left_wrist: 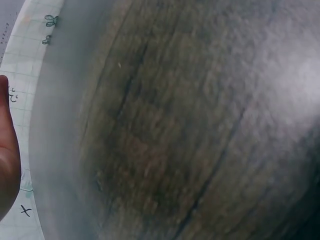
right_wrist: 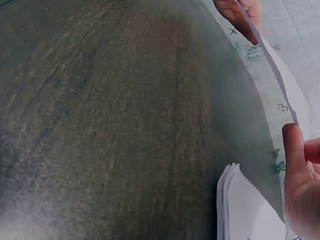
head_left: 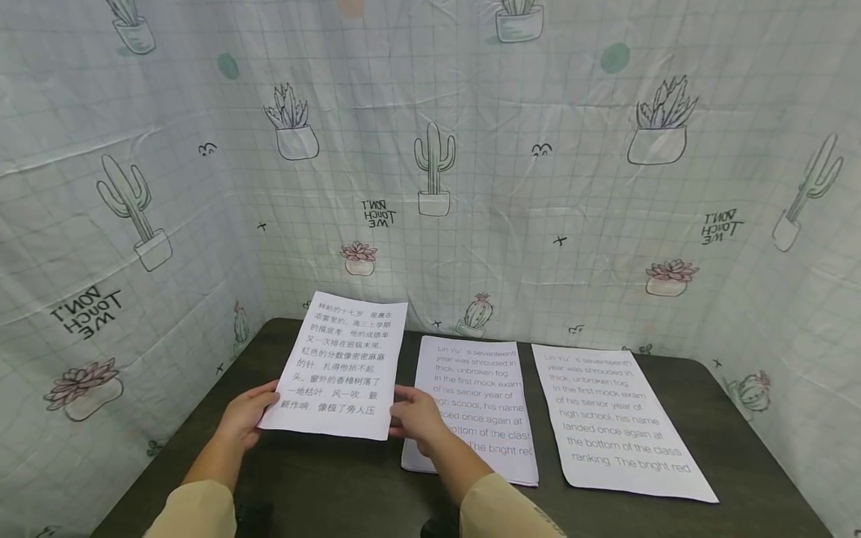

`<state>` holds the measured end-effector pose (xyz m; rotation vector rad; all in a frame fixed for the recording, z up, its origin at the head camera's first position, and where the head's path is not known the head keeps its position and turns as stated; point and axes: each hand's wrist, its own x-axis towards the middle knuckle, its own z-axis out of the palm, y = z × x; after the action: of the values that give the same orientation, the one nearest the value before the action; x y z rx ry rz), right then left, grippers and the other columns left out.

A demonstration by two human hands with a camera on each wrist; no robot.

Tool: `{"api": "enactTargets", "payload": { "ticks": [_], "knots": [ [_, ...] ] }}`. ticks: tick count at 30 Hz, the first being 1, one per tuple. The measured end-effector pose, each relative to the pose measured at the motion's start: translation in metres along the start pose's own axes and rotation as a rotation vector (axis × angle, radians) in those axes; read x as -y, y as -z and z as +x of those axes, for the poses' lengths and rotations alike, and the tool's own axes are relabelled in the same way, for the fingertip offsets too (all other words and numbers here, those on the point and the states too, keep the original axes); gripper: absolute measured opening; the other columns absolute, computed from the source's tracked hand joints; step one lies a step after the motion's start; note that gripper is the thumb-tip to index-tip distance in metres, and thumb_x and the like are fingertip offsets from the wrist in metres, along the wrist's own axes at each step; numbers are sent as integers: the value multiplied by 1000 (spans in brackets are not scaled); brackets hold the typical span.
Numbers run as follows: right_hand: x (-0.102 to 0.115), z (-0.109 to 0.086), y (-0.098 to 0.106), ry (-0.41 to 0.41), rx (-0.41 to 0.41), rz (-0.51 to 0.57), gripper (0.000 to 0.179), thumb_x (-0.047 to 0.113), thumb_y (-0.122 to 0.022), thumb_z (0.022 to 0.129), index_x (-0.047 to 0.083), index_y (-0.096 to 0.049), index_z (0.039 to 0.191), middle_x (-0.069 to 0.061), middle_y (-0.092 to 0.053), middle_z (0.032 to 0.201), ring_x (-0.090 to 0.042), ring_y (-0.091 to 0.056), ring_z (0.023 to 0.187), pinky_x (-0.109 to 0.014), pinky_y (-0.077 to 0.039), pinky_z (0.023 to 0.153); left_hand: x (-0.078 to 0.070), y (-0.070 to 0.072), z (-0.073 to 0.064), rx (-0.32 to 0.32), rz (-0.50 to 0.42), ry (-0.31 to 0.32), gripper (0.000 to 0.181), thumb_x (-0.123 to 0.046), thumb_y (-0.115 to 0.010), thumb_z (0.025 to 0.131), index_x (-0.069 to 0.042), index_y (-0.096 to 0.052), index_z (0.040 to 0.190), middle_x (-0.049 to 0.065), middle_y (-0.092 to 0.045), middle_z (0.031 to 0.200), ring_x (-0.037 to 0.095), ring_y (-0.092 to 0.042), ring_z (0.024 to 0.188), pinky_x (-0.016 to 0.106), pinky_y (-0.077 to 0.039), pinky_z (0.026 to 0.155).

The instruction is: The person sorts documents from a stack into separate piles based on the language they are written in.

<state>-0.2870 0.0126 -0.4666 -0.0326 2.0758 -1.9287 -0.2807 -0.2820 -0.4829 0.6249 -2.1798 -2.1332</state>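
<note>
Both hands hold up a sheet of paper [head_left: 334, 366] printed with Chinese text, tilted above the dark table. My left hand [head_left: 244, 412] pinches its lower left edge, and my right hand [head_left: 418, 415] grips the lower right edge. Seen from the right wrist, the paper [right_wrist: 286, 82] is edge-on and slightly bowed between the left hand [right_wrist: 241, 19] and the right hand [right_wrist: 301, 192]. Just right of it lies a stack of English-text sheets [head_left: 474, 388], partly covered by my right hand and forearm. Only part of the left hand [left_wrist: 7, 160] enters the left wrist view.
Another English-text sheet [head_left: 615, 418] lies on the right side of the dark wooden table [head_left: 323, 486]. A pale cloth curtain [head_left: 484, 246] with cactus drawings encloses the table at the back and both sides.
</note>
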Motion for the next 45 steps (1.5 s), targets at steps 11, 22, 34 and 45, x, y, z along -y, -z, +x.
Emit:
{"api": "enactTargets", "payload": {
  "ticks": [11, 22, 34, 45],
  "knots": [
    [-10, 2, -7, -35, -39, -9, 50, -1, -54, 87, -5, -51, 137, -14, -72, 97, -16, -71, 78, -29, -60, 64, 8, 2, 4, -13, 56, 23, 45, -9, -51, 99, 7, -46, 141, 15, -69, 115, 8, -67, 78, 26, -59, 68],
    [-16, -2, -12, -74, 105, -46, 58, -5, -55, 87, -11, -39, 143, -19, -70, 104, -21, -70, 85, -33, -61, 66, 14, 4, 10, -77, 113, 81, 42, -9, -52, 99, 4, -50, 139, 25, -59, 131, 10, -66, 79, 24, -57, 68],
    [-10, -3, -19, -82, 152, -81, 56, 2, -52, 93, -13, -34, 145, -28, -58, 131, -35, -66, 107, -42, -60, 80, 19, 7, 14, -88, 154, 119, 47, -17, -51, 100, 5, -45, 142, 30, -42, 146, 31, -59, 112, 32, -54, 84],
    [-8, -3, -21, -84, 166, -94, 57, 4, -54, 93, -17, -33, 143, -33, -50, 137, -40, -60, 118, -44, -58, 88, 6, 10, 11, -47, 269, 42, 59, -23, -49, 98, 11, -34, 145, 33, -27, 153, 45, -24, 144, 56, -20, 119]
  ]
}}
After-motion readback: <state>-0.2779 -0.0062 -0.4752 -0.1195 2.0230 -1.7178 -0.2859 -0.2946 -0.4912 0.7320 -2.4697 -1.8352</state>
